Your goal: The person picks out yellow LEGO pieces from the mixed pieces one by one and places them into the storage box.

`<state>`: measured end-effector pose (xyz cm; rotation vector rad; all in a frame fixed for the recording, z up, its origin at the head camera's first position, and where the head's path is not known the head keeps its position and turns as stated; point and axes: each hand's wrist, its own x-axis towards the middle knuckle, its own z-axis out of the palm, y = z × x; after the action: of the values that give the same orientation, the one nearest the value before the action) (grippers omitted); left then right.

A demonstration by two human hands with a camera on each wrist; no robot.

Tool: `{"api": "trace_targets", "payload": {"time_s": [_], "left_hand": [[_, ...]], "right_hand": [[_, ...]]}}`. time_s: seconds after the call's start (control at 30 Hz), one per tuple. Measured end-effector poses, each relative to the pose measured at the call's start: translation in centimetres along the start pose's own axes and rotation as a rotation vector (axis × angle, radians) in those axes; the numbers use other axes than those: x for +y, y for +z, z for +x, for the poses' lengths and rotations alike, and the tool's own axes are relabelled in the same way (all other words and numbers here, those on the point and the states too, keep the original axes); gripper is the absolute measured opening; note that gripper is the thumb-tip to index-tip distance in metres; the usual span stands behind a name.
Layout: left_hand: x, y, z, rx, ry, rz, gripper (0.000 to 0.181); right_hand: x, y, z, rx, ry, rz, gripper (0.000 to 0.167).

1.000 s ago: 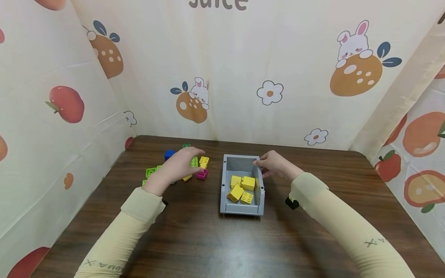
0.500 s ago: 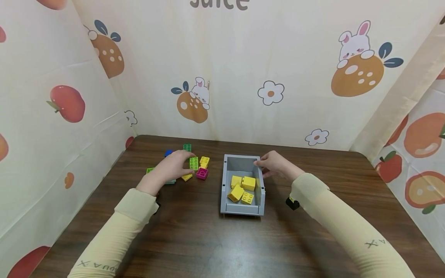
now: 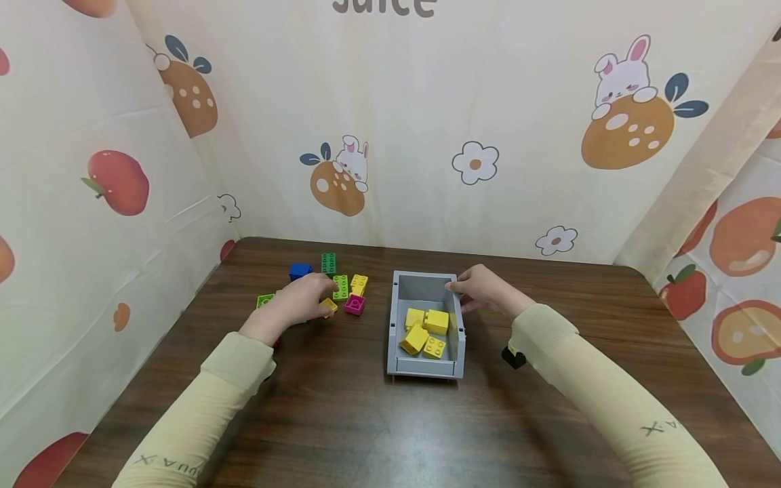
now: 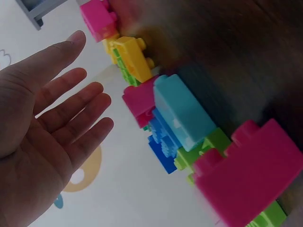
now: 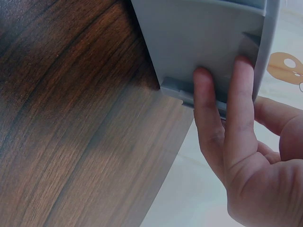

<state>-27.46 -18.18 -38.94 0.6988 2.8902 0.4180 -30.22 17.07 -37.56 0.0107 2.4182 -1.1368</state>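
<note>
My left hand (image 3: 295, 301) hovers over the loose toy building bricks at the left, fingers loosely spread and holding nothing. Its fingertips are close to a yellow brick (image 3: 329, 307); the left wrist view shows a gap between the hand (image 4: 52, 109) and the light blue brick (image 4: 184, 111). With the thumb over the rim and fingers against the outer side, my right hand (image 3: 485, 288) grips the far right wall of a grey open box (image 3: 424, 368). Several yellow bricks (image 3: 415, 337) lie inside the box. The left hand hides part of the brick pile.
Around the left hand lie a blue brick (image 3: 300, 271), a dark green brick (image 3: 329, 263), a light green brick (image 3: 340, 287) and a magenta brick (image 3: 355, 304). A printed curtain (image 3: 415, 203) closes off the table's (image 3: 378, 434) back and sides.
My left hand has moved left and a little nearer over the bricks, uncovering the dark green and light green ones. The right hand and the grey box stay in place.
</note>
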Motion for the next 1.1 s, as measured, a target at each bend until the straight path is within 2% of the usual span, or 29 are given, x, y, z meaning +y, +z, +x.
{"api": "trace_targets", "payload": {"time_s": [0.27, 0.7, 1.1], "left_hand": [[-0.2, 0.7, 0.2, -0.050, -0.016, 0.006, 0.044], [-0.5, 1.6, 0.3, -0.050, -0.006, 0.091, 0.040], [-0.8, 1.9, 0.6, -0.055, -0.001, 0.098, 0.039]], "right_hand": [[-0.1, -0.1, 0.0, -0.005, 0.010, 0.008, 0.036], [-0.1, -0.1, 0.0, -0.014, 0.015, 0.024, 0.036], [-0.1, -0.2, 0.1, -0.017, 0.021, 0.014, 0.037]]}}
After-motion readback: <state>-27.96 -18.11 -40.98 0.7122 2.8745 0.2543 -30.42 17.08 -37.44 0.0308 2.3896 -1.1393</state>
